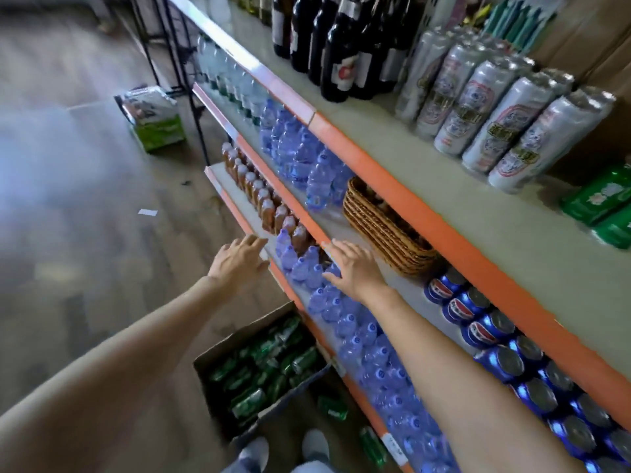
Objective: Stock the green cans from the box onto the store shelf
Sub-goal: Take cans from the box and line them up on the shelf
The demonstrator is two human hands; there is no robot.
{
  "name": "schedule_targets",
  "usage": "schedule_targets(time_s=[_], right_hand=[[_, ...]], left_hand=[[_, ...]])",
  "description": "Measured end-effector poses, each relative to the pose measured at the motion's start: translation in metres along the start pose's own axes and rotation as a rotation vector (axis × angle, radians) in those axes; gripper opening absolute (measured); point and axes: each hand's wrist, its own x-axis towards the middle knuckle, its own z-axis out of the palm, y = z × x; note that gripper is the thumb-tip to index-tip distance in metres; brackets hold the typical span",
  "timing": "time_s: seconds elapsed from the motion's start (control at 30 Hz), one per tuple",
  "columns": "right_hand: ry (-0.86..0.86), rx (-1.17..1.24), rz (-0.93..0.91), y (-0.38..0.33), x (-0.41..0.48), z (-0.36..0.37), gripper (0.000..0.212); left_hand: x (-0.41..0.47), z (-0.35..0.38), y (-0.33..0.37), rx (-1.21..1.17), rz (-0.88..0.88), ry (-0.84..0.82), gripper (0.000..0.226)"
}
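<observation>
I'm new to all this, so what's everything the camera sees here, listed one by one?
Brown cardboard box: one, open, on the floor.
Green cans: many, in the box; two loose on the floor.
Clear blue-capped water bottles: many, lower shelf and middle shelf.
Brown drink bottles: many, lower shelf.
Woven wicker basket: one, tan, middle shelf.
Blue drink cans: one row, middle shelf.
Tall silver cans: several, top shelf.
Dark glass bottles: several, top shelf.
Green packs: two, top shelf, far right.
Green carton: one, floor, far end.
Left hand: one, open, at the lower shelf's edge.
Right hand: one, open, above the water bottles.
</observation>
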Motion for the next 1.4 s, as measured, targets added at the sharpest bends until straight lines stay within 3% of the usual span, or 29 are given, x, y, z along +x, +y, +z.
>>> schedule_targets(time_s=[0.27,0.63,1.0,1.4], right_hand=[[-0.153,-0.001,-0.174,0.010,0.040,0.057,0.071],[-0.400,0.002,-0.116,0.030,0.060,0.192,0.072],[-0.469,-0.006,-0.111,0.050,0.134,0.414,0.078],[-0.567,-0.227,-0.302,0.065,0.221,0.628,0.080]], left_hand=[[-0.016,0.070,-0.001,-0.050,-0.224,-0.116,0.049],[-0.019,0.208,-0.041,-0.155,-0.332,-0.311,0.044],[0.011,0.421,-0.128,-0.169,-0.335,-0.421,0.056],[0.072,0.628,-0.188,-0.248,-0.340,-0.506,0.074]])
